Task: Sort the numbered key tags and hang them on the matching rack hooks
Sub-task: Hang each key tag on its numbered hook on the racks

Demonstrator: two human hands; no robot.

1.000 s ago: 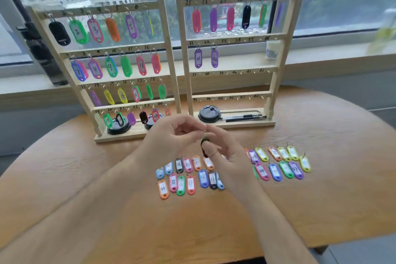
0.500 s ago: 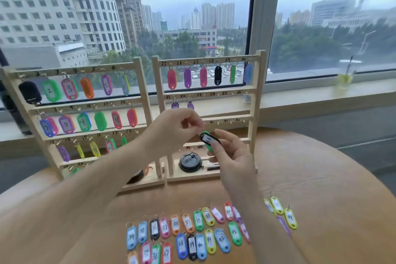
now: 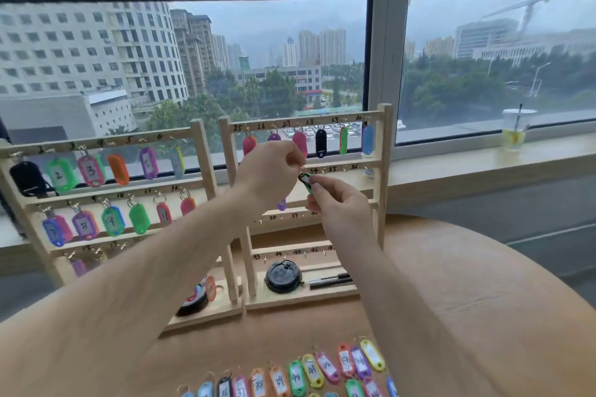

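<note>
Loose key tags lie in two rows at the near edge of the round wooden table. More than a dozen show. The frame cuts the rows, so the full count cannot be told.

Both forearms extend forward over the table. The left hand is raised with its knuckles up, and its thumb and forefinger pinch the split ring of one black key tag. The right hand is just below and to the right; its thumb and forefinger pinch the tag body from beneath.

The held tag is tilted, with green along its edge. Its number is not legible. It is in the air in front of the second rail of the right rack, near the hooks marked 34 and 35.

Two wooden racks stand side by side at the far edge of the table. The right rack carries six tags on its top rail, numbered 25 to 30. The left rack carries six on its top rail and six on its second. One black lid and two pens rest on the right rack's base.

One cup with a straw stands on the window sill.
</note>
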